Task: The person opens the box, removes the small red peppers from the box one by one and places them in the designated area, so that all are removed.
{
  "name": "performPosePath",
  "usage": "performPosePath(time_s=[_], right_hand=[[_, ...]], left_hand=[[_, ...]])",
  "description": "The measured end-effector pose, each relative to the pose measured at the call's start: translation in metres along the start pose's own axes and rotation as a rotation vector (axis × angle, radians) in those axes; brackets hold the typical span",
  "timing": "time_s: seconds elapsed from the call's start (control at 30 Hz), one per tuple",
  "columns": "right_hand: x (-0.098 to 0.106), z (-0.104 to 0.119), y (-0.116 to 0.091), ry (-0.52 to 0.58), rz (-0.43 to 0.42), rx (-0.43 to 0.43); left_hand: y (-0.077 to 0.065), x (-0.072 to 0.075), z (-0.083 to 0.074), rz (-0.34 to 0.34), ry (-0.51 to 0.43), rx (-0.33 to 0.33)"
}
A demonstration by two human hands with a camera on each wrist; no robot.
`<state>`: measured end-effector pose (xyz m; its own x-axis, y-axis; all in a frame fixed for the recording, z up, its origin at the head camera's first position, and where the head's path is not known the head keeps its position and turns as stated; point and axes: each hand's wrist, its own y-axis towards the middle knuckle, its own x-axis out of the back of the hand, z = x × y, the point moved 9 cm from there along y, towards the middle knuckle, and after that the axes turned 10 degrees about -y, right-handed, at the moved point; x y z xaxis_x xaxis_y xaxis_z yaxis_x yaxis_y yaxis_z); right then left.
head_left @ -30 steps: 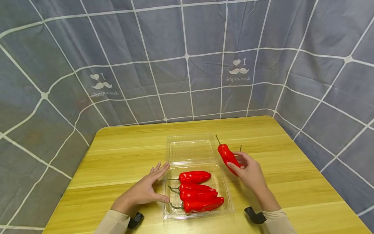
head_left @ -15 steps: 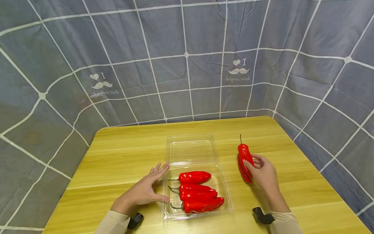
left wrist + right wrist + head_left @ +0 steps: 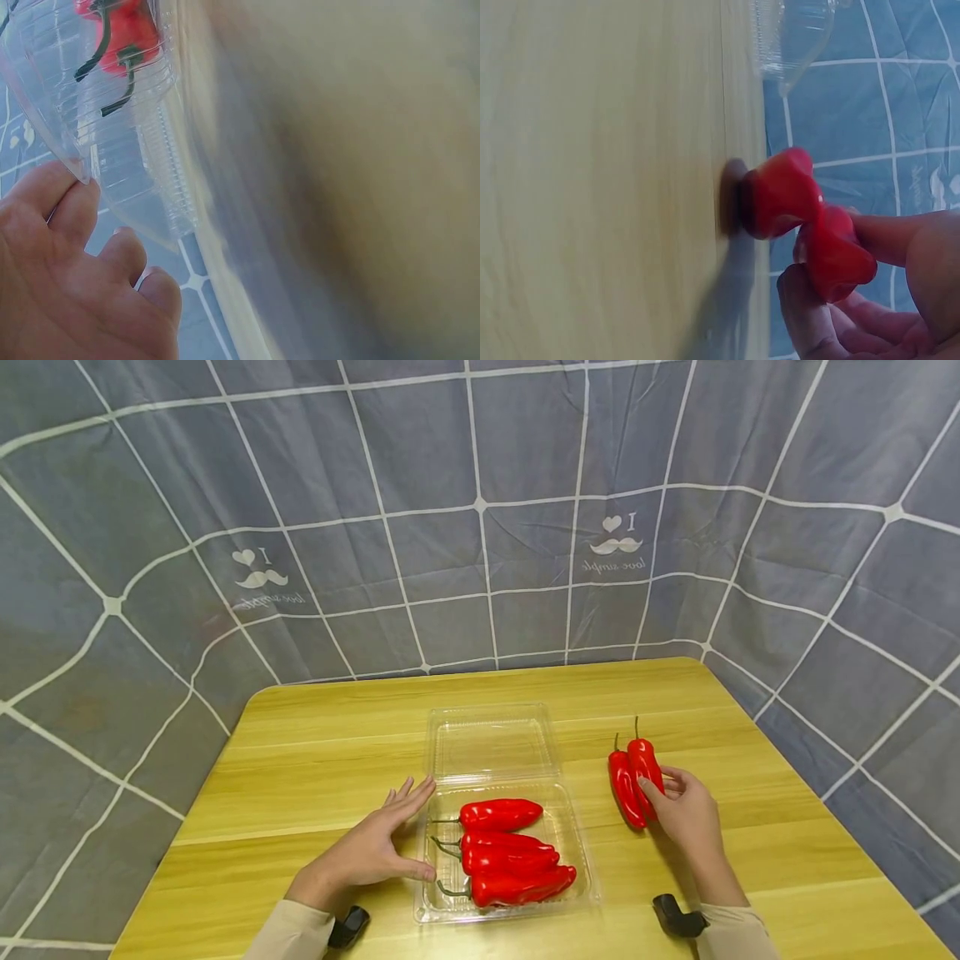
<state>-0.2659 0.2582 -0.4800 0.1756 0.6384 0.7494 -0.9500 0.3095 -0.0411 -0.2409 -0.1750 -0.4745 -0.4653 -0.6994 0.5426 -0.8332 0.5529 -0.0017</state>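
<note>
Touching the clear container [image 3: 576, 839] of red peppers [image 3: 512, 859], left hand [image 3: 367, 852], fingers spread wide; to their right, right hand [image 3: 688, 817], fingers pinching one pepper [image 3: 643, 762] against a second pepper [image 3: 624, 789] on the table [image 3: 337, 752]; farther, open lid [image 3: 491, 743]; beyond, gridded curtain [image 3: 420, 552].

Six red peppers [image 3: 501, 814] [image 3: 512, 839] [image 3: 510, 860] [image 3: 525, 887] [image 3: 625, 789] [image 3: 644, 767], two hands [image 3: 367, 847] [image 3: 692, 818], one clear container [image 3: 491, 781], two black wrist devices [image 3: 348, 928] [image 3: 677, 917], one table [image 3: 352, 727]

Right of the left hand [image 3: 375, 847], peppers [image 3: 512, 857] lie in a clamshell container [image 3: 491, 786]; a pepper pair [image 3: 624, 789] is left of the right hand [image 3: 688, 817].
</note>
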Motion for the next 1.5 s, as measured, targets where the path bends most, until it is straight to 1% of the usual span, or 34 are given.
performPosePath(time_s=[0.17, 0.43, 0.73, 0.97, 1.2, 1.4, 1.5], right_hand=[[-0.002, -0.006, 0.002, -0.026, 0.005, -0.005], [-0.008, -0.009, 0.003, -0.066, 0.059, -0.01], [-0.009, -0.012, 0.003, -0.076, 0.07, -0.03], [-0.009, -0.012, 0.003, -0.09, 0.071, -0.022], [-0.008, -0.01, 0.002, -0.146, 0.087, -0.006], [-0.006, -0.01, 0.002, -0.117, 0.106, -0.034], [-0.003, -0.006, 0.002, -0.106, 0.101, -0.03]], left_hand=[[0.0, 0.001, 0.0, -0.003, 0.001, 0.001], [-0.001, 0.0, -0.001, 0.004, -0.005, 0.003], [0.0, -0.001, 0.001, 0.003, 0.002, 0.002], [0.0, -0.001, 0.001, 0.002, 0.012, 0.001], [0.0, -0.001, 0.0, 0.0, 0.012, 0.005], [0.0, 0.0, -0.001, 0.0, 0.013, 0.013], [0.0, 0.0, -0.001, 0.0, 0.009, 0.017]])
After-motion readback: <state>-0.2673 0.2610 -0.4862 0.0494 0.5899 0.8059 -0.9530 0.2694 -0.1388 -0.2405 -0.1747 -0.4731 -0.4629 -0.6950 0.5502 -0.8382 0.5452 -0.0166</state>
